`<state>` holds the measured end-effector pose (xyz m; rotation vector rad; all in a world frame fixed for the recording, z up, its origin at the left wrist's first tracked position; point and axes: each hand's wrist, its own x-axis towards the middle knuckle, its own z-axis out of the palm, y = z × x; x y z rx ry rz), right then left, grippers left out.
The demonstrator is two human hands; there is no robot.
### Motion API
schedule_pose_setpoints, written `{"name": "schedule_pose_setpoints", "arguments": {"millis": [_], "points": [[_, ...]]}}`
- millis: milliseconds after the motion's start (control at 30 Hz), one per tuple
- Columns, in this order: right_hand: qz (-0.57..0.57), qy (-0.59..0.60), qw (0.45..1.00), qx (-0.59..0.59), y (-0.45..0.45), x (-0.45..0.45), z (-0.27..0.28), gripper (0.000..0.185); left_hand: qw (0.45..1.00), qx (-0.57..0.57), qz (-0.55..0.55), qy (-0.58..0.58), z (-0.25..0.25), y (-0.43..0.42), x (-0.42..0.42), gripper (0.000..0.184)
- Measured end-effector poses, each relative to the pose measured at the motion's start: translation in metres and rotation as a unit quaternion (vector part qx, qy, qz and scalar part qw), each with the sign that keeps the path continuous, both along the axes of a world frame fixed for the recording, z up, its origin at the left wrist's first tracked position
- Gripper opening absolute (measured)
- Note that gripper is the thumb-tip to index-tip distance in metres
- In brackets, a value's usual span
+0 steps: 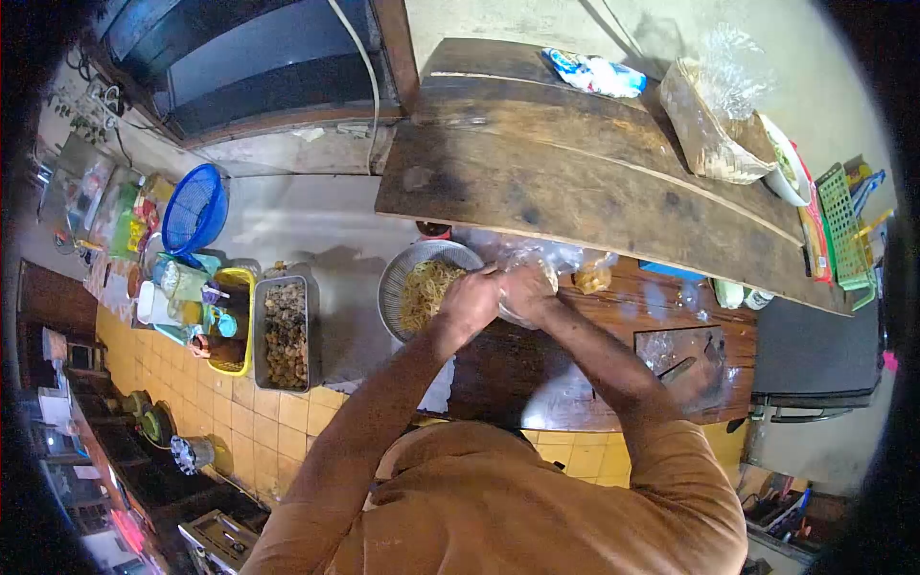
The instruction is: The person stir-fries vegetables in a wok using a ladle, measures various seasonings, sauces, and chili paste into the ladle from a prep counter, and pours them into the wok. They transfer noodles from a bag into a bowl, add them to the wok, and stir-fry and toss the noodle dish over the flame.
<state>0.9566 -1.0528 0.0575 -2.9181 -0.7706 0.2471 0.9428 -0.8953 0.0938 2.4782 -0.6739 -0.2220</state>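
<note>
My left hand [471, 302] is closed at the right side of a metal colander [388, 273], its fingers curled toward my other hand. Thin pale yellow strands that look like noodles [425, 292] lie inside the colander. Right beside it, my right hand [525, 290] is closed at a clear plastic bag [546, 253], its fingertips close to those of the left. What the left fingers grip is hidden. A pale round rim shows under the right hand; I cannot tell what it belongs to.
A wooden shelf [575, 163] juts out above the table's far side. Left stand a metal tray of brown pieces [286, 331], a yellow basket [244, 355] and a blue basket [195, 209]. Right lies a board [704, 356] with a knife [678, 370].
</note>
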Motion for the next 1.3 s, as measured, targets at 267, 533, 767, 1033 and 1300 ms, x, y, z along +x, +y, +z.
{"name": "schedule_pose_setpoints", "arguments": {"millis": [267,533,767,1033,1300], "points": [[-0.028,0.077,0.995,0.049,0.000,0.004,0.023,0.020,0.998,-0.049,0.006,-0.039,0.037,0.001,-0.004,0.023],[-0.025,0.146,0.985,0.091,-0.006,0.010,0.051,0.027,0.997,-0.062,-0.016,-0.047,0.009,0.002,0.004,0.015],[-0.051,0.131,0.986,0.088,0.004,0.014,0.043,0.031,0.992,-0.105,-0.011,-0.074,0.029,0.007,0.003,0.025],[0.078,0.077,0.993,0.042,-0.003,0.006,0.043,0.026,0.997,-0.062,-0.013,-0.046,0.032,0.003,-0.004,0.027],[0.087,0.031,0.995,-0.030,0.000,0.011,0.017,0.020,0.997,-0.061,-0.019,-0.051,0.020,0.012,-0.010,0.019]]}}
